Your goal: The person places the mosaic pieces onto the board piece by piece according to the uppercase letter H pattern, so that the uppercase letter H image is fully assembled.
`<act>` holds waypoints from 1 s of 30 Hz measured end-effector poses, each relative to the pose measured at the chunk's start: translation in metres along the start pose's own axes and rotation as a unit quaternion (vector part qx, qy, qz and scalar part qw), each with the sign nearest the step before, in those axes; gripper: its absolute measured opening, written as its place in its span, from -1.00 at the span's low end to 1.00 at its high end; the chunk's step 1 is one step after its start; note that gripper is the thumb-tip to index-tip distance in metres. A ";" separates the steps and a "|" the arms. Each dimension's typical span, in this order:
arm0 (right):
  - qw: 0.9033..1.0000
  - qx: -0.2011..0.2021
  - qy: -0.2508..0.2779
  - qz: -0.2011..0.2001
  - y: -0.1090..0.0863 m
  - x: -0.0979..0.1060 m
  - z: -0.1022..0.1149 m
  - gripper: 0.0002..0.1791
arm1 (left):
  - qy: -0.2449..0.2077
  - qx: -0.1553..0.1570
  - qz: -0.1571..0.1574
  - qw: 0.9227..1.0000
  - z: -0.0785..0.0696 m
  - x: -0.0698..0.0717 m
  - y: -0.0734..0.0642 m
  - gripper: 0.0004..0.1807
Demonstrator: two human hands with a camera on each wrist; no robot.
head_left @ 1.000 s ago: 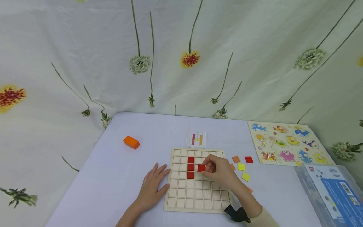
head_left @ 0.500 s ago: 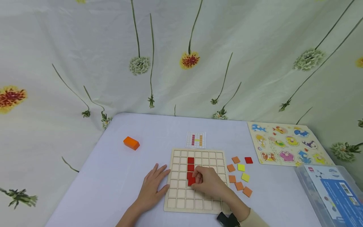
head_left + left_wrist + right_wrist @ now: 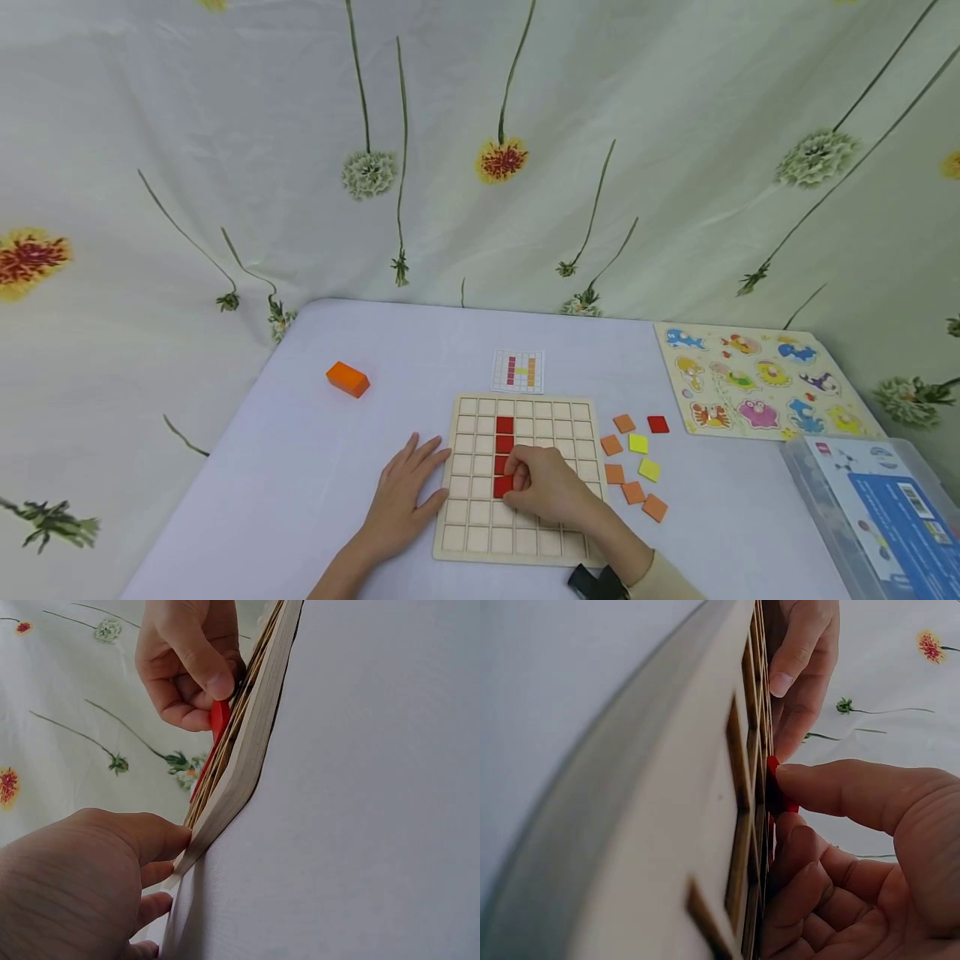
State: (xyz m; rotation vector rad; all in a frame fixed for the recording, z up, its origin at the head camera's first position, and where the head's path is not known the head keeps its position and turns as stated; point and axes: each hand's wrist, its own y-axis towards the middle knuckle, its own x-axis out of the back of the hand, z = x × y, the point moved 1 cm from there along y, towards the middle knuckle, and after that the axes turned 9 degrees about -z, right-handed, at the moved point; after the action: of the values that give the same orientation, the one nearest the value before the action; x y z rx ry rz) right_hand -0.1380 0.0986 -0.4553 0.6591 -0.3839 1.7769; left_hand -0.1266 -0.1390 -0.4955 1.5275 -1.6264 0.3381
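Note:
In the head view a wooden grid board (image 3: 476,533) lies on the table, with red square tiles (image 3: 505,426) in a column of its cells. My right hand (image 3: 547,487) pinches another red tile (image 3: 502,487) between thumb and fingers, at the cell just below that column. The right wrist view shows the thumb on this held red tile (image 3: 780,787), close against the grid; the left wrist view shows it tilted at the board's surface. My left hand (image 3: 405,500) rests with spread fingers along the board's left edge, its thumb and fingertips touching the rim.
Right of the board lie several orange tiles (image 3: 633,492), two yellow tiles (image 3: 648,469) and one red tile (image 3: 657,424). A pattern card (image 3: 518,370) sits behind the board. An orange block (image 3: 348,378) is at back left, an animal puzzle (image 3: 757,379) and plastic case (image 3: 877,508) at right.
My right hand has carried the red tile left and toward me, from over the middle of the board to the cell below the red column. The left hand stays put.

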 end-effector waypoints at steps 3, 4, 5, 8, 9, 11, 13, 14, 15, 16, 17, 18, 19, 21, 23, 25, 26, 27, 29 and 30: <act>1.000 0.000 -0.005 0.000 0.000 0.000 0.000 -0.78 | 0.000 -0.001 0.000 1.000 0.000 0.000 0.000 -0.44; 1.000 0.001 -0.007 0.001 0.000 0.000 0.000 -0.78 | 0.000 -0.001 0.001 1.000 0.000 0.000 0.000 -0.44; 1.000 0.001 -0.008 0.001 0.000 0.000 0.000 -0.78 | 0.001 -0.001 0.001 1.000 0.000 0.000 0.000 -0.44; 1.000 0.002 -0.006 0.002 -0.001 0.000 0.001 -0.77 | 0.002 -0.001 0.000 1.000 0.000 0.000 0.000 -0.44; 1.000 0.002 -0.005 0.003 -0.001 0.000 0.001 -0.77 | 0.002 0.000 0.001 1.000 0.000 0.000 0.000 -0.44; 1.000 0.001 -0.005 0.002 -0.001 0.000 0.001 -0.76 | 0.005 0.000 0.002 1.000 0.000 0.000 0.001 -0.45; 1.000 0.000 -0.004 0.003 -0.002 0.001 0.001 -0.75 | 0.008 0.001 0.004 1.000 0.001 -0.001 0.000 -0.45; 1.000 -0.001 -0.004 0.004 -0.003 0.002 0.002 -0.75 | 0.009 0.001 0.004 1.000 0.001 -0.001 0.000 -0.45; 1.000 -0.002 -0.004 0.005 -0.003 0.003 0.003 -0.75 | 0.010 0.002 0.005 1.000 0.001 -0.001 0.000 -0.45; 1.000 -0.004 -0.003 0.006 -0.004 0.005 0.003 -0.75 | 0.011 0.002 0.005 1.000 0.001 -0.001 0.001 -0.45; 1.000 -0.005 -0.002 0.007 -0.005 0.008 0.004 -0.75 | 0.012 0.002 0.005 1.000 0.001 -0.001 0.001 -0.45; 1.000 -0.007 -0.001 0.008 -0.006 0.010 0.005 -0.75 | 0.011 0.003 0.004 1.000 0.001 -0.001 0.001 -0.45; 1.000 -0.005 -0.003 0.008 -0.006 0.014 0.005 -0.75 | 0.011 0.003 0.004 1.000 0.001 -0.001 0.001 -0.45; 1.000 -0.001 -0.001 0.005 -0.008 0.021 0.005 -0.77 | 0.012 0.002 0.003 1.000 0.001 -0.001 0.001 -0.45; 1.000 0.013 0.000 -0.004 -0.010 0.031 0.004 -0.78 | 0.013 0.002 0.003 1.000 0.001 -0.001 0.000 -0.45; 0.999 0.029 -0.004 -0.017 -0.012 0.042 0.003 -0.79 | 0.015 0.000 0.002 1.000 0.000 -0.001 0.001 -0.45; 0.999 0.035 -0.004 -0.025 -0.013 0.049 0.002 -0.78 | 0.013 0.000 0.002 1.000 0.000 -0.001 0.001 -0.45; 0.999 0.039 -0.006 -0.035 -0.015 0.056 0.000 -0.77 | 0.012 0.000 0.002 1.000 0.000 -0.001 0.001 -0.45; 0.998 0.035 -0.006 -0.056 -0.018 0.070 -0.003 -0.74 | 0.010 -0.001 0.001 1.000 0.000 -0.001 0.001 -0.45; 0.997 0.030 -0.006 -0.067 -0.020 0.076 -0.006 -0.73 | 0.009 -0.001 0.000 1.000 0.000 -0.001 0.001 -0.45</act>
State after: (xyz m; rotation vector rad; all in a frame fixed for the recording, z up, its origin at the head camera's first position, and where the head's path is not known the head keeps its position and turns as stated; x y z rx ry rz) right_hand -0.1352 0.1663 -0.4147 0.7221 -0.2891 1.6618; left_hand -0.1275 -0.1381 -0.4953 1.5186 -1.6124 0.3503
